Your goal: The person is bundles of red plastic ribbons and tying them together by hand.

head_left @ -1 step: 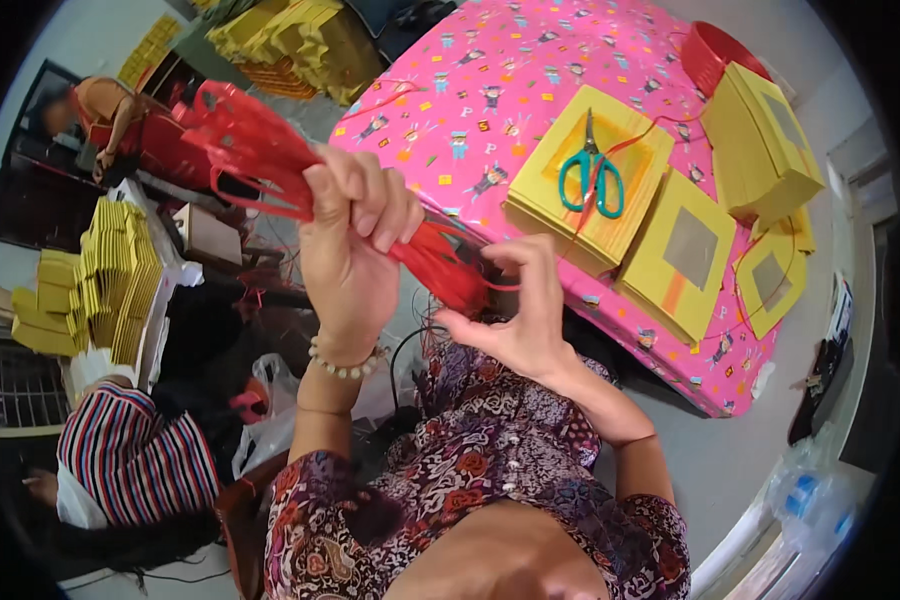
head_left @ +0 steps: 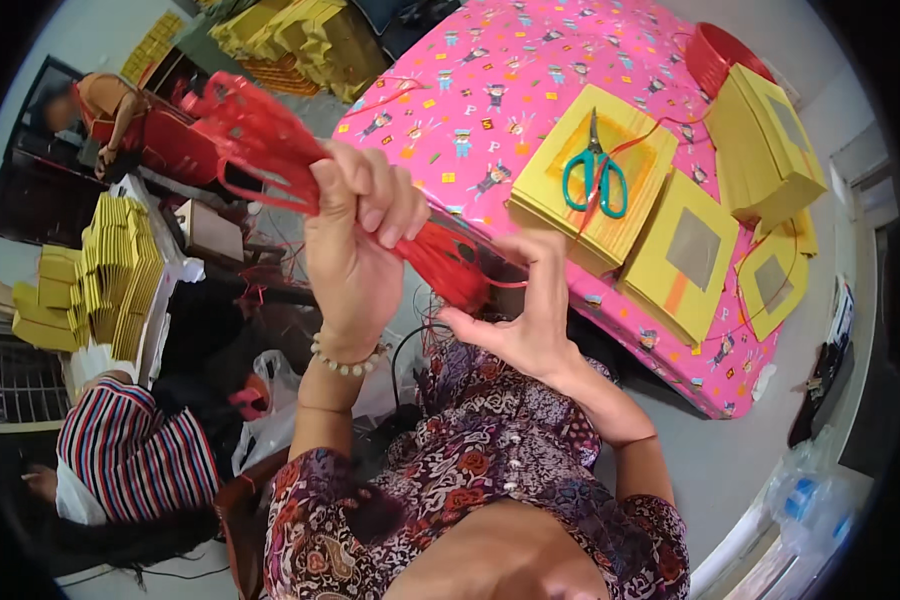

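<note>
My left hand (head_left: 355,235) is closed around the middle of a long bundle of red plastic string (head_left: 255,135). The bundle slants from upper left to lower right, its loose loops fanning out at the far end. By the bundle's lower end is my right hand (head_left: 530,315), its fingers bent and the thumb held apart below. A single red strand runs from the bundle into those bent fingers. Right of my hands, teal-handled scissors (head_left: 595,180) lie on a stack of yellow cardboard pieces (head_left: 545,205), with a red string across them.
A pink patterned cloth covers the table (head_left: 420,150). More yellow pieces with grey windows (head_left: 692,245) and a red basket (head_left: 720,60) are on the right. Folded yellow stacks (head_left: 120,280) stand at left. One person (head_left: 115,110) stands far left; another in striped clothing (head_left: 135,455) is nearer.
Hardly anything differs. The whole view has shifted very slightly; both hands keep the same pose on the red string.
</note>
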`<state>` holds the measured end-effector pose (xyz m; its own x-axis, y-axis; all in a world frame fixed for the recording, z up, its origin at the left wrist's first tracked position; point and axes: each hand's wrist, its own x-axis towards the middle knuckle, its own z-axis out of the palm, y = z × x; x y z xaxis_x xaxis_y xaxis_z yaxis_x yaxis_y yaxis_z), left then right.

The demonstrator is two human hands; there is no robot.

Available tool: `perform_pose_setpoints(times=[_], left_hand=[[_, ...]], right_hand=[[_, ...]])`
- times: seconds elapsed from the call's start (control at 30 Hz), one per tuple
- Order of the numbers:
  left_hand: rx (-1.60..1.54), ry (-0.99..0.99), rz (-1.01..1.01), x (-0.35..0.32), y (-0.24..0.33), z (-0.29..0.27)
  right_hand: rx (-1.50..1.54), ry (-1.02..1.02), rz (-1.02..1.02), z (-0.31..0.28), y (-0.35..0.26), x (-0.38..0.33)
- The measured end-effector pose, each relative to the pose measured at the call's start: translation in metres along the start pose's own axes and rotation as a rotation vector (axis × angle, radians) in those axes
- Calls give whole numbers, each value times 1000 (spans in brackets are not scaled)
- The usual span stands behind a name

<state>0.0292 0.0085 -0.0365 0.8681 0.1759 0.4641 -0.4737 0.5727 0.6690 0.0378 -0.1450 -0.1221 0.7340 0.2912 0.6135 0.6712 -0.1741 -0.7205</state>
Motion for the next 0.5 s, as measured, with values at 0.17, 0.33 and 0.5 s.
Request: perform_pose_setpoints(times=[0.17, 0.33, 0.5], left_hand=[[-70, -3, -127, -5, -3, 8], [-64, 22, 31, 18, 47, -13], [-72, -34, 142, 31, 130, -66]], right_hand=[[391, -324, 58, 20, 7, 10], [414, -611, 158, 42, 44, -36], [154, -747, 167, 35, 103, -75]])
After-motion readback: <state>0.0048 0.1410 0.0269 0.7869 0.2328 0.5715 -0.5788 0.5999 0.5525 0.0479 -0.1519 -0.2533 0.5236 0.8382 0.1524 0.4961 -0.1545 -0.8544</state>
